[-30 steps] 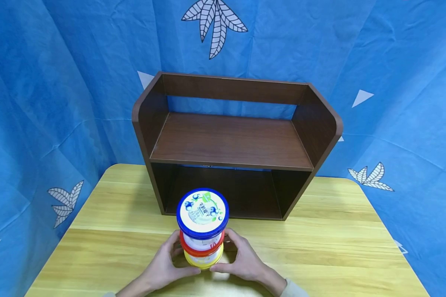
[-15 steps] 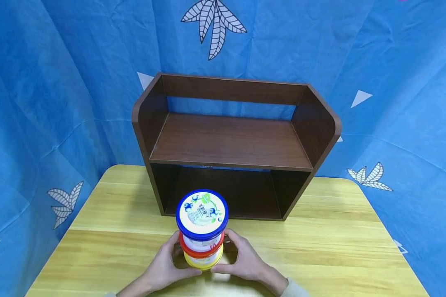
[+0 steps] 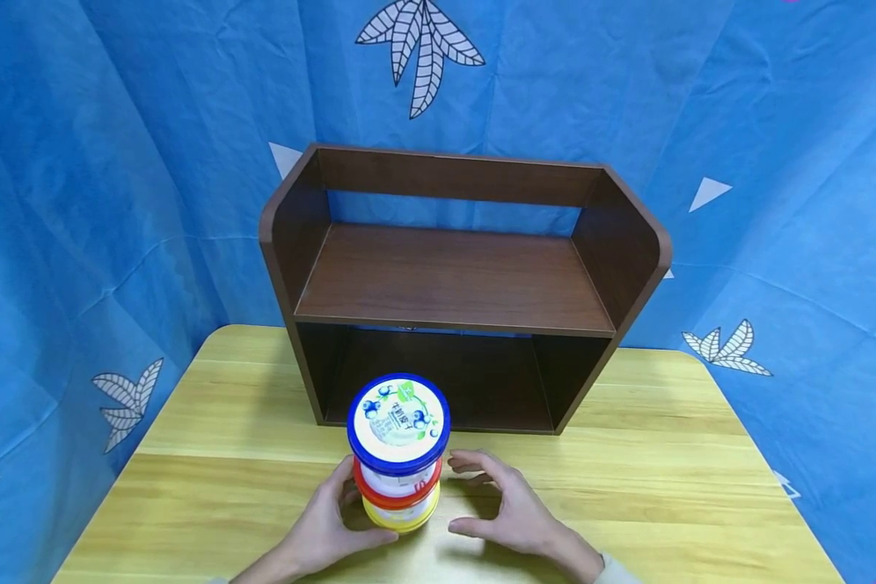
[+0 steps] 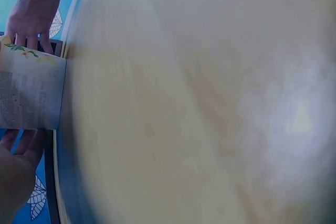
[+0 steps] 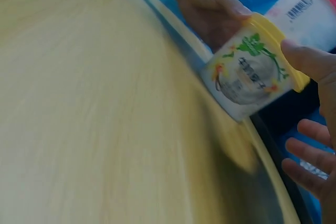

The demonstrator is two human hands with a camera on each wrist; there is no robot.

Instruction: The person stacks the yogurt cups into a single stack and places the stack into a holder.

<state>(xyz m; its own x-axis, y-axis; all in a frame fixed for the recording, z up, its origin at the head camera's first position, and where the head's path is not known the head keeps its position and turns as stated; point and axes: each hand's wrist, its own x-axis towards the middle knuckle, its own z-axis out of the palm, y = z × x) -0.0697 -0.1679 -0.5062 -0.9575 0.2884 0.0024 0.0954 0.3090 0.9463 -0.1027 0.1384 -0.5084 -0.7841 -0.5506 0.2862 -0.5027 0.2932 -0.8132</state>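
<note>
Wooden table (image 3: pixel 650 495) beneath; stacked tubs (image 3: pixel 399 453) stand upright, lids up.

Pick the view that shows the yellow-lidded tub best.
Right wrist: the yellow-lidded tub shows its printed side, label facing the camera, plus part of its lid. Head shows chiefly its lid, partly covered by the stacked red-lidded tub. Left wrist shows what looks like its side, cut off by the left edge.
</note>
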